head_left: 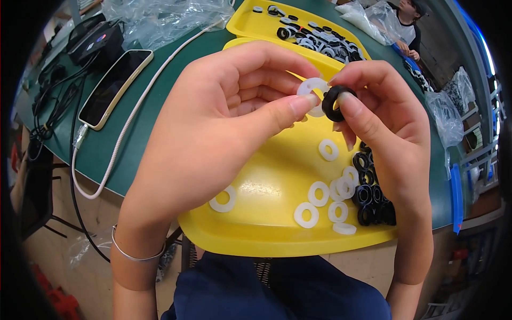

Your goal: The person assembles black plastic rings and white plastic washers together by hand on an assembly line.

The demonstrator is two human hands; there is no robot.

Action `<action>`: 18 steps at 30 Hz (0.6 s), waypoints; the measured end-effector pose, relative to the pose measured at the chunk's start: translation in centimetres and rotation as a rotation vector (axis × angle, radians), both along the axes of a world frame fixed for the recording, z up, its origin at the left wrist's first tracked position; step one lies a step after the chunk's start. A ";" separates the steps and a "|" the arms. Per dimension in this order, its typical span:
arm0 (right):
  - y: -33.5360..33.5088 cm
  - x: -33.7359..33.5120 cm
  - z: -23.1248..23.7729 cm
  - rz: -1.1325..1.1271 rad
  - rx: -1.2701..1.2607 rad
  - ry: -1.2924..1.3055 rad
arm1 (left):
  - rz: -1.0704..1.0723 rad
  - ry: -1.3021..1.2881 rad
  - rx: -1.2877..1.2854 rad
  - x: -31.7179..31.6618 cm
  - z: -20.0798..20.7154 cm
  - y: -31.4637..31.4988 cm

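Above a yellow tray [256, 213], both my hands are raised and close together. My left hand [213, 106] pinches a white ring [312, 86] between thumb and fingers. Right beside it, a black ring [330, 105] is gripped by the thumb and fingers of my right hand [381, 112]. The two rings meet or nearly meet; whether they touch I cannot tell. Below, several loose white rings [306, 215] lie on the tray. Black rings [364, 194] sit packed together at its right side, partly hidden by my right hand and wrist.
Behind stands another yellow tray [245, 21] heaped with mixed black and white rings [325, 42]. A phone [114, 88] with a white cable [136, 106] lies at left on the green table [170, 69]. Clear plastic bags [154, 21] lie at the back. A person [410, 32] sits at the far right.
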State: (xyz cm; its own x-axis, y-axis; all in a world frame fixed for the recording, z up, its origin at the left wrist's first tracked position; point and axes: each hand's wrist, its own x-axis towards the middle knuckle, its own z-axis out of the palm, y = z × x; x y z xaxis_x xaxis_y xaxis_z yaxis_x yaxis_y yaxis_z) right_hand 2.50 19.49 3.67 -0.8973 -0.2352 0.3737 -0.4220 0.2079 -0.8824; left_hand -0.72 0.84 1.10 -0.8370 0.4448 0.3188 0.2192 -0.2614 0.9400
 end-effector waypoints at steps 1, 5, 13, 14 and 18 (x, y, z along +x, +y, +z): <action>0.0 0.1 -0.1 -0.028 -0.044 -0.045 | 0.001 0.032 0.027 0.0 0.0 0.1; 0.1 0.0 -0.4 -0.042 -0.084 -0.076 | -0.009 0.037 0.069 0.2 -0.2 0.3; 0.5 -0.6 -0.9 0.009 0.171 0.330 | -0.058 0.131 0.103 0.4 -0.4 0.3; 0.4 -0.6 -0.8 0.011 0.172 0.330 | -0.056 0.131 0.104 0.3 -0.5 0.2; -0.2 -0.2 -0.8 -0.068 0.345 0.380 | 0.042 0.340 0.013 0.1 -0.9 0.1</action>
State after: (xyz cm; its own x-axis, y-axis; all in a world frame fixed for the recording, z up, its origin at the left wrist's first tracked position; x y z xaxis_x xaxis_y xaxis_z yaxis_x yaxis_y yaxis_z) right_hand 2.32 19.25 2.91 -0.7311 -0.3476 0.5870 -0.6744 0.4982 -0.5450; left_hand -0.62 0.93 0.23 -0.6995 0.4063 0.5880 0.5303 -0.2565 0.8081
